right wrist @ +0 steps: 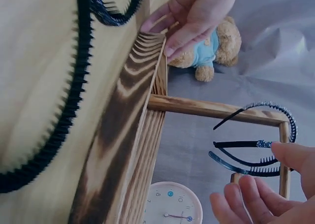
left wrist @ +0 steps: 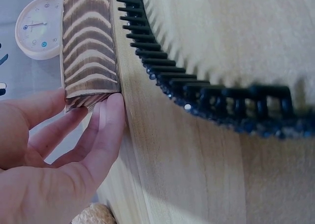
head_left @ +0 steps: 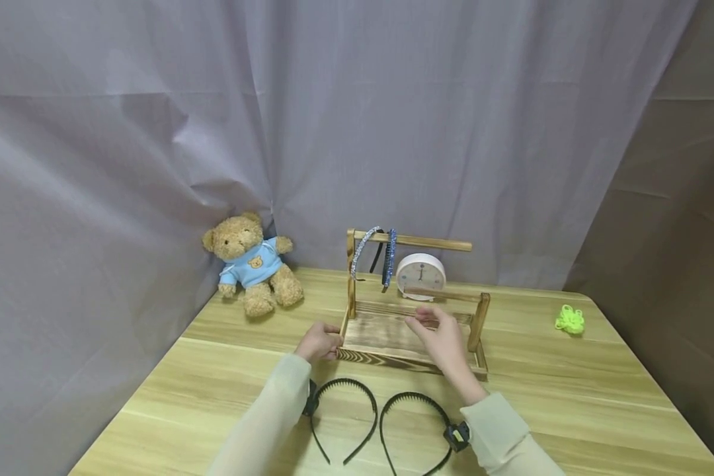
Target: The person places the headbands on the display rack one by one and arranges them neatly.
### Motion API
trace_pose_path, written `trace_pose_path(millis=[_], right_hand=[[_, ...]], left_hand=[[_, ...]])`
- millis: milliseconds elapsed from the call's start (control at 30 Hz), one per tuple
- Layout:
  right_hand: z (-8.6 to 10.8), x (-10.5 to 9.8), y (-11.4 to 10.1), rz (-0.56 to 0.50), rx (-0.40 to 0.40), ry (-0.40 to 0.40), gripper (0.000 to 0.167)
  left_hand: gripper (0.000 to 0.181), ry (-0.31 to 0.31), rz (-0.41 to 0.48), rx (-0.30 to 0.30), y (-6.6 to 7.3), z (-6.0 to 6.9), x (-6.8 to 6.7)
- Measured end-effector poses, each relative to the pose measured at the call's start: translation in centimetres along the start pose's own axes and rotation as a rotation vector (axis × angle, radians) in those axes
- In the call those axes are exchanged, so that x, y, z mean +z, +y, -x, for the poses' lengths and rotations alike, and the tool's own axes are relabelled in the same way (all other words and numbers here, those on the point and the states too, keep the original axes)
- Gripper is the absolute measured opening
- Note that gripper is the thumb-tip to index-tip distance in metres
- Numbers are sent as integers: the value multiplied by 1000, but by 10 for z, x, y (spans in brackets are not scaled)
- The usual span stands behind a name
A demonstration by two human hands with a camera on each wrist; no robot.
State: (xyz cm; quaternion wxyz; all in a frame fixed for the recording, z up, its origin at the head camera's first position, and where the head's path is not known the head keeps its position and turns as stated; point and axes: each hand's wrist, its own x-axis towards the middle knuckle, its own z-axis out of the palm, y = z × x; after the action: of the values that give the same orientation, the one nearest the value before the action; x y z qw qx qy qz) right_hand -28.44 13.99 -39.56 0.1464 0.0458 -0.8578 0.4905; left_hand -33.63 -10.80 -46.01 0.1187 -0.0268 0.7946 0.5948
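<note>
Two headbands (head_left: 345, 381) lie nearest on the worktop (head_left: 214, 363), at six and seven o'clock from the rack (head_left: 387, 360), whose near corner at eight is clamped in the fingers of the left hand (head_left: 318, 341). Over the base, the right hand (head_left: 443, 336) has thumb and fingers apart, hiding part of it, with glittery headbands (head_left: 390, 254) on the upper bar (head_left: 434, 242) at eleven. Beyond, the lower bar (head_left: 461, 296) crosses the clock (head_left: 421, 269) at twelve, a bear (head_left: 256, 266) sits at ten and a green pompom (head_left: 570, 320) at three.
</note>
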Motion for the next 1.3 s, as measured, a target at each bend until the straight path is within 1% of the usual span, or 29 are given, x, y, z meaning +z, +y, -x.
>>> trace_pose_path(millis=[100, 267, 367, 567, 767, 900, 967, 1100, 1200, 1300], right_hand=[[9, -2, 3, 5, -9, -24, 40], [21, -4, 6, 27, -9, -37, 39], [28, -7, 8, 48, -5, -50, 40], [43, -16, 12, 117, 10, -94, 39], [59, -25, 22, 191, 50, -168, 36], [70, -32, 32, 218, 78, -211, 39], [75, -34, 36, 222, 92, -228, 41], [82, -37, 42, 229, 145, -265, 45], [86, -40, 45, 265, 172, -300, 50], [90, -43, 48, 327, 193, -336, 56]], left_hand=[[43, 0, -2, -4, 0, 1, 0], [42, -5, -20, -14, 0, 0, -1], [42, -5, -30, -16, 2, 0, -2], [41, -17, -19, -11, 2, -1, -3], [41, -13, -5, -19, 0, -3, -2], [43, -2, -17, -23, -1, -4, -1], [43, 5, -33, -15, -1, -4, -1], [42, 15, -58, -8, 0, -3, -1], [42, 12, -50, -15, 0, -2, -1], [42, 8, -37, -19, 0, -2, -1]])
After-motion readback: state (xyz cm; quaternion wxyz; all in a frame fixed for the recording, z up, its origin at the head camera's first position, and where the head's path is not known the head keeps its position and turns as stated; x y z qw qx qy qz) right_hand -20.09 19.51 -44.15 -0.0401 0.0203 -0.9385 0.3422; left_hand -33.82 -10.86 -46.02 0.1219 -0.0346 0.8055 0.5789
